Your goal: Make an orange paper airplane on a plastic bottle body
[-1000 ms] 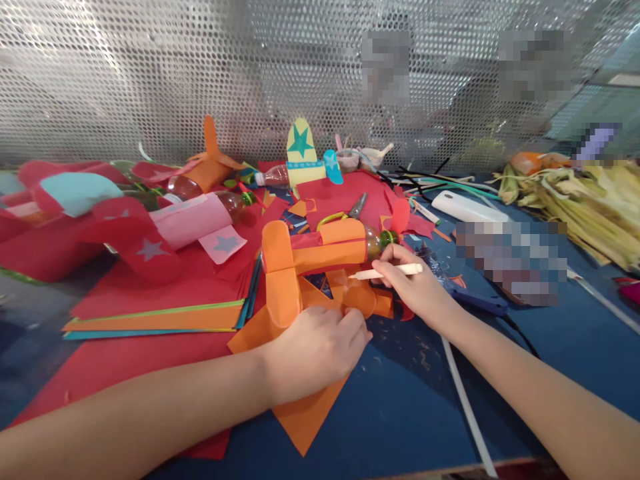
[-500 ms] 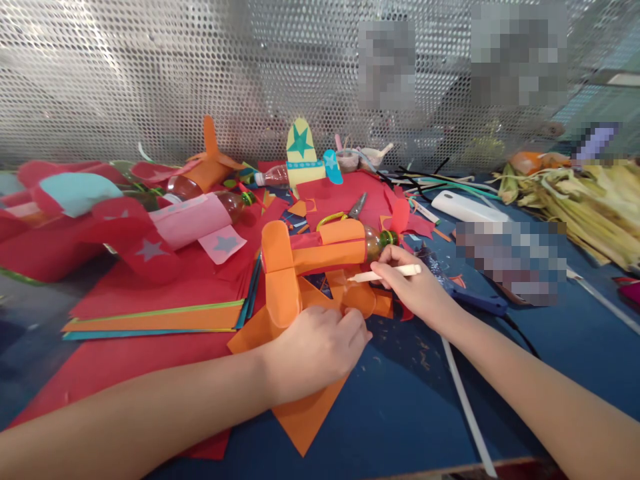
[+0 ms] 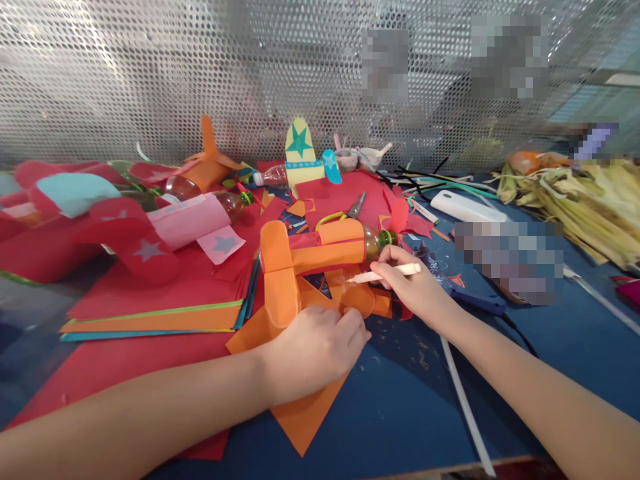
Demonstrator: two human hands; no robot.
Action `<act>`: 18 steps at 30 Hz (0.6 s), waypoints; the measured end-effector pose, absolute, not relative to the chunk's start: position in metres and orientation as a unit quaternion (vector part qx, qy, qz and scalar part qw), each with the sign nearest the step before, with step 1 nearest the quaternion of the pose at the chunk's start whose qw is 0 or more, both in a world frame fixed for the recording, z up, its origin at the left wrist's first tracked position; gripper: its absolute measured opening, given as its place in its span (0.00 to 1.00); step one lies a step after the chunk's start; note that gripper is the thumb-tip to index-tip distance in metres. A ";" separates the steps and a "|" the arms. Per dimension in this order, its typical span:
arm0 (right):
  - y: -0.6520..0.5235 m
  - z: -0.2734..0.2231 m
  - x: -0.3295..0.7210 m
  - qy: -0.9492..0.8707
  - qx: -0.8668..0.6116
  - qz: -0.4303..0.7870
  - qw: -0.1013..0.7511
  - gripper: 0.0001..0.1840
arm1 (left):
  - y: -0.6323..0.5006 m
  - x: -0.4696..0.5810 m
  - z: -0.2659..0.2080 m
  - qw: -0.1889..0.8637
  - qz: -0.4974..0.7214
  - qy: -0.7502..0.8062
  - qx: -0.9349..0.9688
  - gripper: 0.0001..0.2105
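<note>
In my right hand (image 3: 407, 280) a slim white pen (image 3: 385, 273) is pinched. Its tip points left, over a rounded orange paper shape (image 3: 359, 298). My left hand (image 3: 320, 350) is curled at the near edge of that shape; its fingertips are mostly hidden, and they seem to grip the orange paper. Beneath the left hand lies a larger orange sheet (image 3: 305, 417). Just beyond both hands, a plastic bottle (image 3: 373, 241) with a green neck lies on its side, wrapped in red and orange paper. An upright orange strip with rounded ends (image 3: 281, 287) is at its left end.
Yellow-handled scissors (image 3: 356, 205) lie behind the bottle. Stacked coloured paper (image 3: 155, 293) and decorated bottles (image 3: 190, 220) fill the left. At right are a blue glue gun (image 3: 477, 300), a white case (image 3: 467, 205), dry husks (image 3: 590, 200) and a white strip (image 3: 465, 400). A perforated metal screen (image 3: 200, 67) stands behind.
The whole view has shifted very slightly. Both hands, the pen and the orange paper keep the same places relative to each other.
</note>
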State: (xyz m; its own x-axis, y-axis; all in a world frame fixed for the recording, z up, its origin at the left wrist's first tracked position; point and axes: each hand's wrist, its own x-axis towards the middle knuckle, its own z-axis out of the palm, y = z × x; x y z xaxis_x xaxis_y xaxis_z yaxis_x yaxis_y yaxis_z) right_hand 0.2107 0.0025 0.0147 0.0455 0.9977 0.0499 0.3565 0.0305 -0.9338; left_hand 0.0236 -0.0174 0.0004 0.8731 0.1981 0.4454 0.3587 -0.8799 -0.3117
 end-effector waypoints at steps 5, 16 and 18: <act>0.002 0.015 0.210 -0.578 -0.583 0.377 0.428 0.12 | -0.017 0.024 0.000 0.198 -0.211 -0.149 -0.946 0.09; 0.001 0.017 0.210 -0.558 -0.577 0.402 0.440 0.13 | -0.017 0.024 -0.001 0.189 -0.205 -0.147 -0.949 0.09; 0.001 0.017 0.210 -0.539 -0.560 0.425 0.463 0.13 | -0.017 0.024 -0.001 0.189 -0.203 -0.147 -0.949 0.09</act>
